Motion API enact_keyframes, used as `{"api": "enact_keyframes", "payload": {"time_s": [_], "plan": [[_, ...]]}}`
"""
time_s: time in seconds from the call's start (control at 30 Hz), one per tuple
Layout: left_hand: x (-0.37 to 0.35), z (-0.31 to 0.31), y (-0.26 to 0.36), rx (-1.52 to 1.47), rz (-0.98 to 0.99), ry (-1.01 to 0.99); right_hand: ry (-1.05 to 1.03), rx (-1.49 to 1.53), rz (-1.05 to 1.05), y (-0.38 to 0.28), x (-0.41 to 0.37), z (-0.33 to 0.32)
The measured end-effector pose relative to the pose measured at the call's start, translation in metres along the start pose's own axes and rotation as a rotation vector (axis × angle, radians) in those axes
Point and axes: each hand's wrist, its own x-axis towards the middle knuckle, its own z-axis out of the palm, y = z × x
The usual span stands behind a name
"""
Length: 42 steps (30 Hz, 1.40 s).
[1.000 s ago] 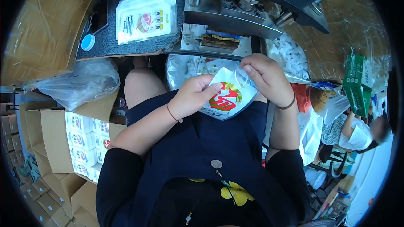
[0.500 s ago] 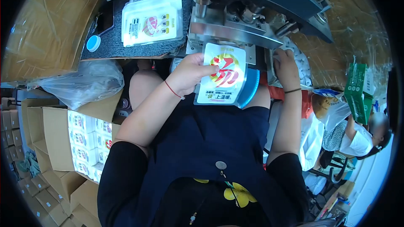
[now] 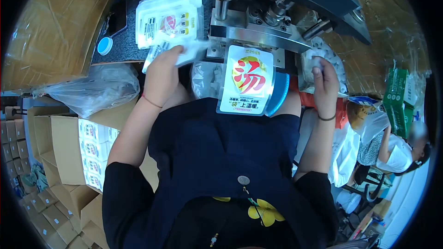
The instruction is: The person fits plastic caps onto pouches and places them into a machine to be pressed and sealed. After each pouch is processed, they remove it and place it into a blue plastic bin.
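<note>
In the head view, the person's left hand was stretched up to the near edge of a grey mat. Its grip was closed around a flat pouch, fingers curled over the top and the pouch tilted across the mat's edge. Just beyond lay a stack of pouches of the same kind, face up, which probably explained the reach: the mat looked like the place where such pouches were kept together within arm's length. A blue lid sat on the same mat, apart from the stack. Between the two arms a printed pouch hung upright with its top edge tucked under the machine's metal bar. No hand touched it, so the bar seemed to be carrying it by that edge. The right hand was raised beside the machine, its grip pinching a small white piece between thumb and fingertips, close to a heap of white pieces. Pinching suited something so small. Lower left, an open carton held white packs in rows, and a clear plastic bag lay above it.
</note>
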Motion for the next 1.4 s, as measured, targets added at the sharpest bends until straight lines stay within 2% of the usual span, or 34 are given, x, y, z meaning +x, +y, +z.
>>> {"api": "enact_keyframes", "payload": {"time_s": [0.03, 0.07, 0.1, 0.17, 0.2, 0.23, 0.3, 0.43, 0.47, 0.57, 0.6, 0.7, 0.73, 0.77, 0.83, 0.87, 0.97, 1.03, 1.1, 1.2, 1.33, 1.4], "plan": [[-0.007, 0.001, 0.000, -0.229, -0.165, 0.029, -0.089, 0.030, -0.052, -0.018, 0.000, 0.005], [-0.007, 0.001, 0.018, -0.671, -0.258, 0.083, -0.168, 0.096, -0.032, -0.037, -0.003, 0.014], [-0.009, 0.006, 0.029, -0.727, -0.271, -0.006, -0.247, 0.161, -0.015, -0.055, -0.006, 0.022], [-0.012, 0.013, 0.043, -0.839, -0.296, -0.178, -0.384, 0.199, -0.159, -0.076, -0.003, 0.034], [-0.017, 0.018, 0.044, -0.885, -0.329, -0.264, -0.344, 0.250, -0.270, -0.082, 0.002, 0.040], [-0.013, 0.012, 0.063, -0.648, -0.288, -0.301, -0.311, 0.318, -0.202, -0.090, 0.006, 0.042], [-0.015, 0.022, 0.080, -0.705, -0.211, -0.341, -0.242, 0.452, -0.066, -0.108, 0.014, 0.043], [-0.019, 0.044, 0.096, -0.904, -0.146, -0.250, -0.166, 0.440, -0.120, -0.102, 0.024, 0.036], [-0.019, 0.043, 0.099, -0.847, -0.115, -0.253, -0.180, 0.539, -0.013, -0.098, 0.021, 0.034], [-0.021, 0.045, 0.105, -0.868, -0.233, -0.417, -0.204, 0.595, -0.016, -0.098, 0.014, 0.037], [-0.023, 0.052, 0.105, -0.879, -0.203, -0.417, -0.215, 0.508, -0.019, -0.103, 0.012, 0.037], [-0.025, 0.058, 0.113, -1.043, -0.315, -0.552, -0.303, 0.229, -0.227, -0.092, 0.012, 0.038], [-0.024, 0.056, 0.122, -1.208, -0.329, -0.559, -0.329, 0.103, -0.300, -0.086, 0.017, 0.031], [-0.022, 0.049, 0.125, -1.295, -0.377, -0.692, -0.393, 0.114, -0.301, -0.082, 0.020, 0.024], [-0.023, 0.053, 0.130, -1.398, -0.447, -0.823, -0.531, 0.139, -0.301, -0.080, 0.022, 0.014], [-0.023, 0.055, 0.131, -1.480, -0.490, -0.899, -0.612, 0.159, -0.237, -0.080, 0.022, 0.011], [-0.024, 0.065, 0.133, -1.600, -0.540, -0.943, -0.625, 0.119, -0.229, -0.079, 0.025, 0.004], [-0.017, 0.060, 0.130, -1.608, -0.574, -0.884, -0.382, -0.273, -0.189, -0.055, 0.027, 0.001], [-0.008, 0.059, 0.122, -1.652, -0.599, -0.761, -0.294, -0.618, -0.034, -0.023, 0.034, -0.006], [0.019, 0.058, 0.102, -1.670, -0.667, -0.696, -0.372, -0.785, 0.038, 0.018, 0.033, 0.004], [0.026, 0.058, 0.102, -1.639, -0.670, -0.622, -0.326, -0.658, 0.000, 0.029, 0.029, 0.011], [0.032, 0.052, 0.081, -1.123, -0.525, -0.242, -0.258, -0.664, -0.041, 0.034, 0.028, 0.011]]}}
